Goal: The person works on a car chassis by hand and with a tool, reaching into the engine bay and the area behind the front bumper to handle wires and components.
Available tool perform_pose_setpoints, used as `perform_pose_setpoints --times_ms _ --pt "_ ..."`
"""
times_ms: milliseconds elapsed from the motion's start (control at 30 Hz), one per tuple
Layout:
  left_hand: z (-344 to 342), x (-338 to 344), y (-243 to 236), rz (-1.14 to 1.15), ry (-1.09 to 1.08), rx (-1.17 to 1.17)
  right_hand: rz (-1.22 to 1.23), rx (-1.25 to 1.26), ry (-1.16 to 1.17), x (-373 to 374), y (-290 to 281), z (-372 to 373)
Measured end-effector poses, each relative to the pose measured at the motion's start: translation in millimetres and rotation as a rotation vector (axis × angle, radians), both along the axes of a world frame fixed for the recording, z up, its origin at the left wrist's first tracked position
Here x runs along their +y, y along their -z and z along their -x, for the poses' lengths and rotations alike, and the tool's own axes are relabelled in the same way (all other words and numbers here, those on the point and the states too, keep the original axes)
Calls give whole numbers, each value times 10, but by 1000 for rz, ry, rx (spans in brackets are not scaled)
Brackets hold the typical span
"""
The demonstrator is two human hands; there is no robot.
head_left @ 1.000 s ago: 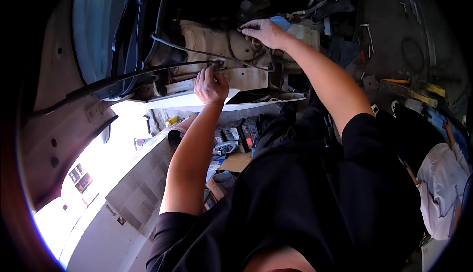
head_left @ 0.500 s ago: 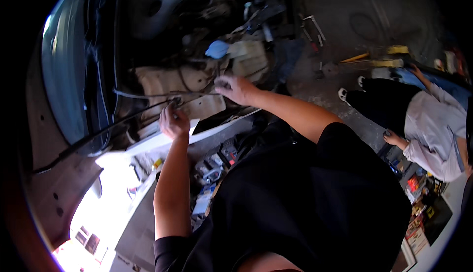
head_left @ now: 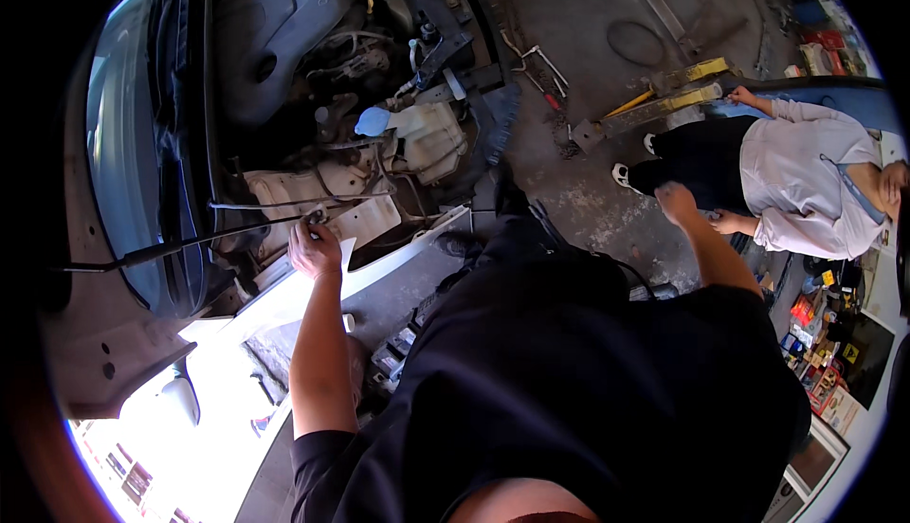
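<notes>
My left hand point(head_left: 315, 252) is closed at the end of a thin dark rod point(head_left: 223, 232), just over the edge of the engine bay. A thicker black sleeve covers part of the rod, which slants away to the left toward a raised panel point(head_left: 100, 329). Below it lies the white fender point(head_left: 355, 281). Out to the right, away from the car, my right hand point(head_left: 676, 203) has its fingers curled in. Whatever they may hold is hidden. Close beside it is a co-worker's hand point(head_left: 728, 223).
A blue cap point(head_left: 373, 122) tops a pale plastic reservoir point(head_left: 431, 141), near a grey engine cover point(head_left: 275, 35). On the floor lie tools point(head_left: 550, 73) and a yellow-ended beam point(head_left: 687, 97). The co-worker point(head_left: 796, 172) stands at right, by cluttered shelves point(head_left: 820, 324).
My right hand has swung from above the fender out to the right, near the co-worker. My left hand stays at the rod's end. The whole view has shifted, showing more of the engine bay.
</notes>
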State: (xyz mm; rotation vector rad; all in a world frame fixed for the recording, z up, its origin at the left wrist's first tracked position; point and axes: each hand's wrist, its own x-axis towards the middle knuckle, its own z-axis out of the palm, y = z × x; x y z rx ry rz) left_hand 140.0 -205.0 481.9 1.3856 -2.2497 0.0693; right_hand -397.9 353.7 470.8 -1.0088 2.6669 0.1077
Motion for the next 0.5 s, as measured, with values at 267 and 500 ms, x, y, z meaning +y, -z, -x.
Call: perform_pose_setpoints --times_ms 267,500 --pt "-72 -43 -34 -173 -77 265 54 -796 660 586 -332 -1159" --pt "-269 1053 -158 -104 -278 435 43 -887 770 985 70 -639"
